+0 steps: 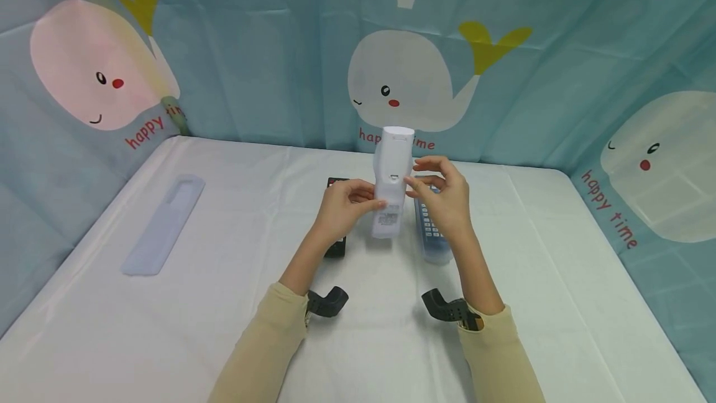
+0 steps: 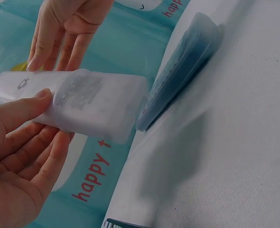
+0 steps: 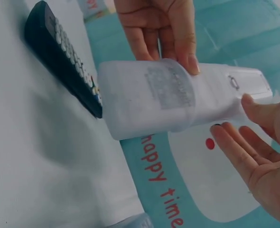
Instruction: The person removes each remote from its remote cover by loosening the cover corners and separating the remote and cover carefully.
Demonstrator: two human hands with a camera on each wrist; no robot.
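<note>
A white remote control (image 1: 394,170) is held up over the table, its back with battery door and printed label facing me. A translucent sleeve (image 3: 130,99) covers its label end; the sleeve's edge crosses the back near the label. My left hand (image 1: 348,204) pinches the remote at its left side, thumb on the back and fingers behind. At the opposite side, my right hand (image 1: 444,194) has its thumb on the remote's edge near the battery door, fingers partly spread behind it. Part of the remote's front is hidden.
Below the hands lie a dark remote (image 3: 59,57), partly covered by the left hand, and a blue keypad handset (image 1: 433,241) in a clear cover. A flat translucent sleeve (image 1: 165,226) rests on the left of the white tablecloth (image 1: 224,328). A whale-print curtain (image 1: 252,67) stands behind.
</note>
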